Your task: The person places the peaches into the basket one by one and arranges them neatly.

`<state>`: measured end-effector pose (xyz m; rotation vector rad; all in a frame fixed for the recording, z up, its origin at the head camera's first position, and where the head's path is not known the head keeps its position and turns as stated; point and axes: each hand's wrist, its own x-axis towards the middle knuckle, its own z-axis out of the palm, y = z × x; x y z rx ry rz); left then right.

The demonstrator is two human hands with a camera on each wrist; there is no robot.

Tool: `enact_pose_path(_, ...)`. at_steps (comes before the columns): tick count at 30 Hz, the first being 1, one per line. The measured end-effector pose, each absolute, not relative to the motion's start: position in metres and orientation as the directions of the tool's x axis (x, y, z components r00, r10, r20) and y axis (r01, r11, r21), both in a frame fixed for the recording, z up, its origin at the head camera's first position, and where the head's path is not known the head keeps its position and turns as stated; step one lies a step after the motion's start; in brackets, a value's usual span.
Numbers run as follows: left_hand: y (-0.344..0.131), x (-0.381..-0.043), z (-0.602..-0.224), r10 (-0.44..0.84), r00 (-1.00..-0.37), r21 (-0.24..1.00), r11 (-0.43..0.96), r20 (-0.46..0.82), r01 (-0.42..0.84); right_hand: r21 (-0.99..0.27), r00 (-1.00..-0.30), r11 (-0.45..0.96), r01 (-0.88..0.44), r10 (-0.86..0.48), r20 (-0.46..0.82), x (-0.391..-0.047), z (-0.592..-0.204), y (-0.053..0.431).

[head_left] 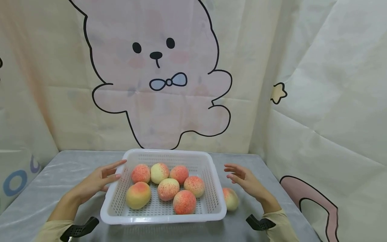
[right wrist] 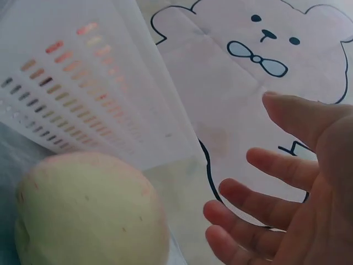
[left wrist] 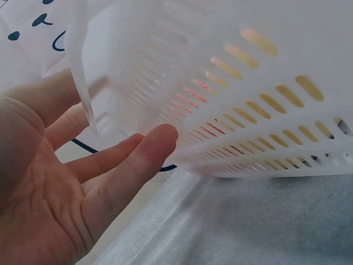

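A white plastic basket with slotted walls holds several peaches, some red-speckled and a yellowish one at the near left. At its left rim is my left hand, fingers extended and relaxed. The left wrist view shows fingertips at the rim and slotted wall; whether they press on it I cannot tell. To the right of the basket, my right hand hovers with loosely bent fingers and nothing in it. Below that hand, a pale peach sits on the table close outside the basket's right wall.
A grey cloth covers the table. Behind it hangs a curtain printed with a cartoon bear, and another curtain hangs on the right. Dark straps circle both wrists.
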<state>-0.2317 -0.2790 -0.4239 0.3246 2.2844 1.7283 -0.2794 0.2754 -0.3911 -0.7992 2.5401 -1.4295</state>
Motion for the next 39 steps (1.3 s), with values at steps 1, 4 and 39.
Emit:
enact_pose_path(1, -0.279, -0.232, -0.423, 0.329, -0.942, 0.963, 0.27, -0.069, 0.023, -0.823, -0.851, 0.418, -0.384, -0.506, 0.14, -0.281, -0.392, 0.277)
enact_pose_path(4, -0.281, -0.233, -0.423, 0.328, -0.942, 0.961, 0.276, -0.07, 0.024, -0.826, -0.848, 0.436, -0.358, -0.521, 0.093, -0.283, -0.394, 0.282)
enact_pose_path(39, -0.28, -0.233, -0.424, 0.311, -0.944, 0.96, 0.278, -0.11, -0.02, -0.871, -0.779, 0.417, -0.262, -0.624, -0.065, -0.295, -0.421, 0.3)
